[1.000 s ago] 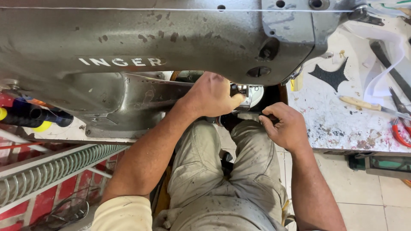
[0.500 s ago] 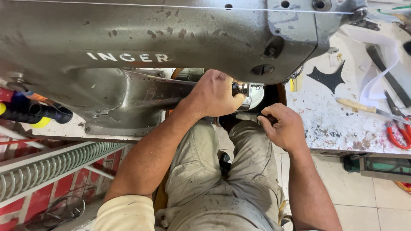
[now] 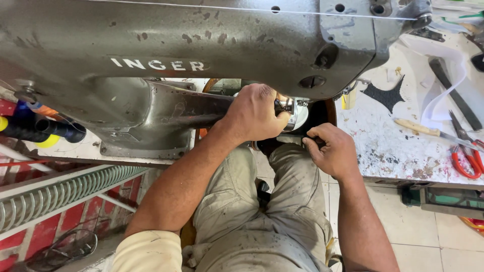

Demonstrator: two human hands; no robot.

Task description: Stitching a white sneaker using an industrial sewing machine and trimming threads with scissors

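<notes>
A big grey metal sewing machine (image 3: pixel 201 45) fills the top of the head view, its arm reaching over my lap. My left hand (image 3: pixel 254 113) is closed over the work under the machine head, beside a shiny round metal part (image 3: pixel 288 107). My right hand (image 3: pixel 333 151) sits just below and to the right, fingers curled on a dark piece (image 3: pixel 292 139) at the machine's post. What lies between the hands is mostly hidden. My legs in stained khaki trousers (image 3: pixel 252 211) are below.
A paint-spattered white worktable (image 3: pixel 393 146) stands at right with a dark cut leather shape (image 3: pixel 385 94), a wooden-handled knife (image 3: pixel 421 129), red-handled scissors (image 3: pixel 466 161) and white strips. At left are thread spools (image 3: pixel 30 128) and a coiled metal spring (image 3: pixel 60 194) over red brick.
The view has shifted slightly; both hands stay at the machine post, and my right hand has edged a little lower.
</notes>
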